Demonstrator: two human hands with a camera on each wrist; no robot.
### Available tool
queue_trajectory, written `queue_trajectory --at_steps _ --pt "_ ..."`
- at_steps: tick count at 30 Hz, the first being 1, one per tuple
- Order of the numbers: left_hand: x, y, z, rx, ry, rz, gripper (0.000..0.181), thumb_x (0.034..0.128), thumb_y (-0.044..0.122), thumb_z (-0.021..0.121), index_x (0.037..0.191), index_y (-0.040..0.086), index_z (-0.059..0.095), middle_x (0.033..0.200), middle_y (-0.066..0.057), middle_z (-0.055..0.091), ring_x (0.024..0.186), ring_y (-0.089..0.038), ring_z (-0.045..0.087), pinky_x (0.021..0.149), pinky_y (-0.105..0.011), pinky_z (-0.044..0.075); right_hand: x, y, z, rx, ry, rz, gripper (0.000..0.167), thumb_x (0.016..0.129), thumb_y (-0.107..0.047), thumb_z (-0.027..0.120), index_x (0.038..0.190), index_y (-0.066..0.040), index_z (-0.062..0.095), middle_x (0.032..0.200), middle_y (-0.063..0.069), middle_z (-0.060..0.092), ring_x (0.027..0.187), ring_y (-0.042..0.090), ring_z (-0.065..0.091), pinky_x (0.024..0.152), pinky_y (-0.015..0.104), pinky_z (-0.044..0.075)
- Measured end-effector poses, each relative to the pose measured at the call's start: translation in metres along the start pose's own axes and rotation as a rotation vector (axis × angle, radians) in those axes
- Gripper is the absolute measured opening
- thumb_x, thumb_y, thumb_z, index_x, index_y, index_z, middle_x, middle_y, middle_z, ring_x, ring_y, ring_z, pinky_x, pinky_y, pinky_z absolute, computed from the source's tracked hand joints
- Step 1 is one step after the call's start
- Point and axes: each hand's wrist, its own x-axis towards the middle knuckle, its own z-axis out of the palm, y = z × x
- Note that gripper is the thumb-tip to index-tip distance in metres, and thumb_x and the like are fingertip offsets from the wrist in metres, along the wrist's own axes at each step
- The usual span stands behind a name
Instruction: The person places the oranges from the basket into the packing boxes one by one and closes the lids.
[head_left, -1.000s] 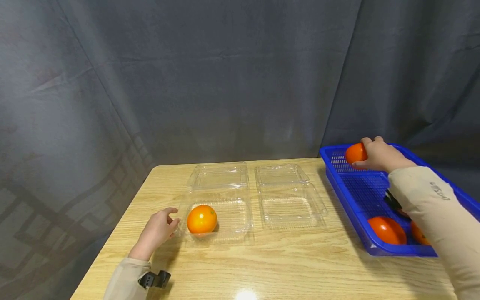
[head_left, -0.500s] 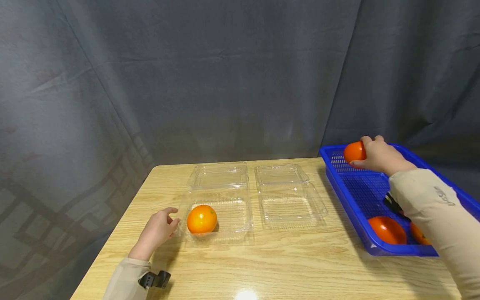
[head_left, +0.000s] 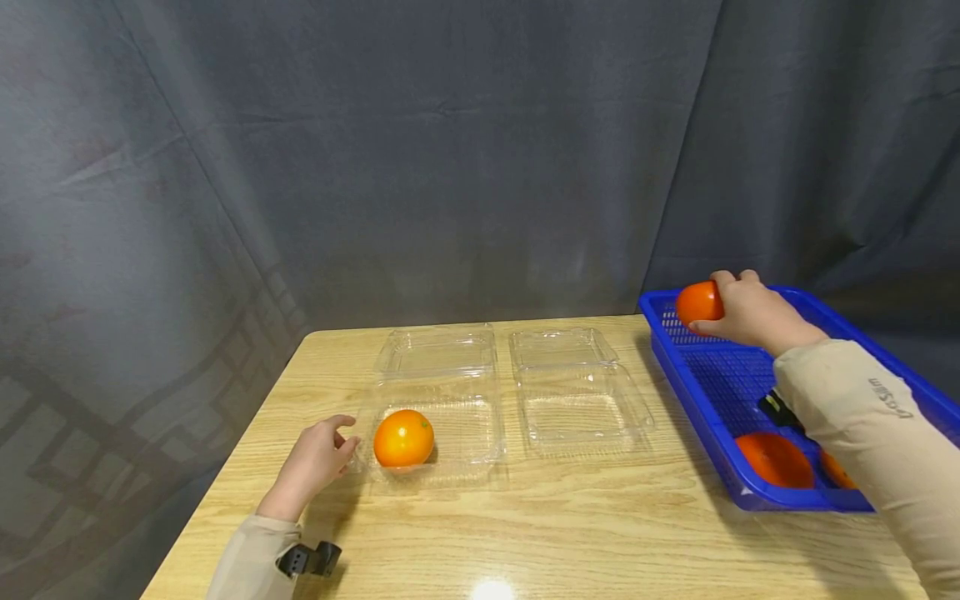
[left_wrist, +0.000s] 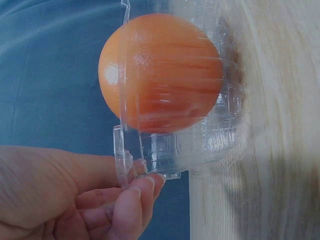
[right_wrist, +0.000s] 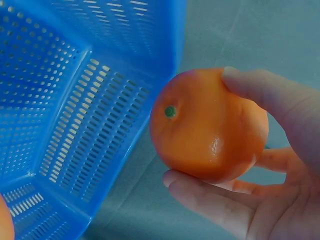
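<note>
My right hand (head_left: 767, 315) grips an orange (right_wrist: 205, 130) between thumb and fingers, raised over the far end of the blue plastic basket (head_left: 701, 407). In the right wrist view, a small green stem mark shows on the fruit's side. On the left, my left hand (head_left: 313, 460) pinches the near-left rim of a lidded clear plastic container (head_left: 468, 429), which lies with its lid folded back. A second orange (head_left: 403, 439) sits in the left part of that container. The left wrist view shows thumb and fingertips (left_wrist: 131, 196) meeting at the container's corner.
Another open clear container (head_left: 577, 404) stands just right of the first. Inside the basket's near end lie a red-orange fruit (head_left: 776, 460) and a further orange fruit (head_left: 836, 471), partly hidden by the right sleeve. A grey curtain (head_left: 465, 167) hangs behind the wooden table (head_left: 585, 533).
My right hand has shifted slightly left with the orange, over the basket's far end. The left hand and the containers have stayed in place.
</note>
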Motion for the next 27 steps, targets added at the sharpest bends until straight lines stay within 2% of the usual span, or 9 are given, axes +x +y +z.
queue_trajectory --at_steps 10,19,27 --pt "-0.002 0.0 -0.001 -0.005 0.001 -0.004 0.04 0.0892 0.007 0.057 0.123 -0.013 0.05 0.066 -0.007 0.059 0.049 -0.012 0.05 0.048 -0.026 0.041 -0.003 -0.007 -0.002 0.002 0.005 -0.001 0.082 0.081 -0.033 0.07 0.132 0.015 0.027 0.107 0.039 0.037 0.085 0.049 0.051 0.078 0.06 0.048" --pt "-0.003 0.0 -0.002 -0.014 -0.006 -0.006 0.04 0.0893 0.007 0.057 0.124 -0.013 0.049 0.067 -0.008 0.06 0.049 -0.012 0.05 0.048 -0.026 0.042 -0.006 -0.02 -0.001 -0.014 0.04 -0.058 0.08 0.079 -0.032 0.071 0.13 0.016 0.03 0.104 0.038 0.04 0.081 0.047 0.052 0.073 0.056 0.05" --pt "-0.002 0.0 -0.002 -0.01 -0.008 0.001 0.04 0.0893 0.006 0.057 0.123 -0.013 0.049 0.068 -0.008 0.059 0.05 -0.012 0.05 0.049 -0.026 0.042 -0.012 -0.034 0.0 0.003 0.044 -0.075 0.077 0.079 -0.029 0.071 0.131 0.012 0.032 0.105 0.036 0.041 0.083 0.046 0.052 0.073 0.054 0.052"
